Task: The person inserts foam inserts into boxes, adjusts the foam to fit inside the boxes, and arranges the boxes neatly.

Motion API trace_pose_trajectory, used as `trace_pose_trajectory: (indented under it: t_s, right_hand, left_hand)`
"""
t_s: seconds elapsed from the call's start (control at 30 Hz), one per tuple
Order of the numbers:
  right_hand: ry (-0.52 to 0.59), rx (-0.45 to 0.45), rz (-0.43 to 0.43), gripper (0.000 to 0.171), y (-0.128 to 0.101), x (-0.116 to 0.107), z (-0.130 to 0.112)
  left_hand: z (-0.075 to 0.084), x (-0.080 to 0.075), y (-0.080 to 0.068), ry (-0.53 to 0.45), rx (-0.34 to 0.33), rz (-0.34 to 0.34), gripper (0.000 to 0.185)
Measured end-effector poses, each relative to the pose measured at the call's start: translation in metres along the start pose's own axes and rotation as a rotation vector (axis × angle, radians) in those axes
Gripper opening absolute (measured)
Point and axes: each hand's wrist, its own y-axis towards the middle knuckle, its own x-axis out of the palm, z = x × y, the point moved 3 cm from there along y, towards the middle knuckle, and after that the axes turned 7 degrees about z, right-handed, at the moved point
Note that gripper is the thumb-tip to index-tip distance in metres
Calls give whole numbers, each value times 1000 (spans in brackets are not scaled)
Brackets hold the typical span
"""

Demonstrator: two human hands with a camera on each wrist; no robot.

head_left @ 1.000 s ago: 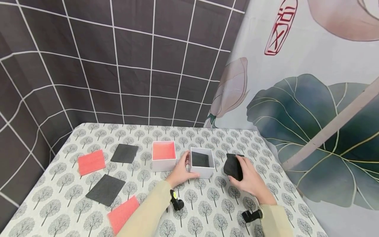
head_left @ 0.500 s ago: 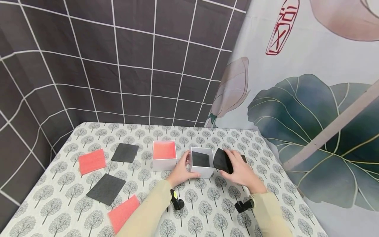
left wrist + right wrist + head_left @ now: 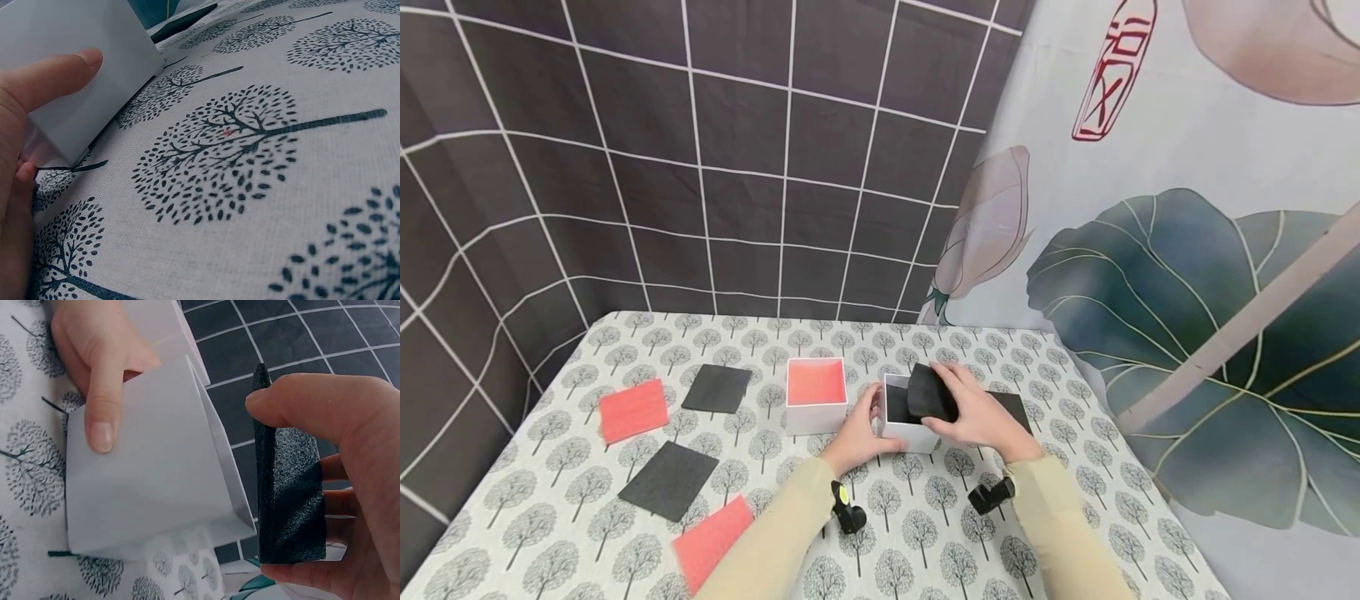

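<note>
Right hand (image 3: 981, 415) pinches a bent black foam square pad (image 3: 931, 393) over the open white cardboard box (image 3: 910, 432), left hand (image 3: 856, 439) gripping the box's side.

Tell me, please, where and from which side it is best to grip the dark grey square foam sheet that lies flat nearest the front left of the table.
Pinch the dark grey square foam sheet at a corner from above. It lies thin and flat on the tree-patterned tablecloth, so a finger probably must first lift an edge; its sides look clear of the neighbouring red foam sheet.
</note>
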Motion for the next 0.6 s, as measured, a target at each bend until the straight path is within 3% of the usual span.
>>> trace_pose_trajectory:
  t_s: [0.3, 0.6]
  right_hand:
    - [25, -113, -12, 85, 20, 13, -5]
    - [38, -110, -94, 88, 25, 22, -7]
  left_hand:
    - [15, -2, -4, -42, 25, 2, 105]
    - [3, 1, -2, 17, 1, 1, 111]
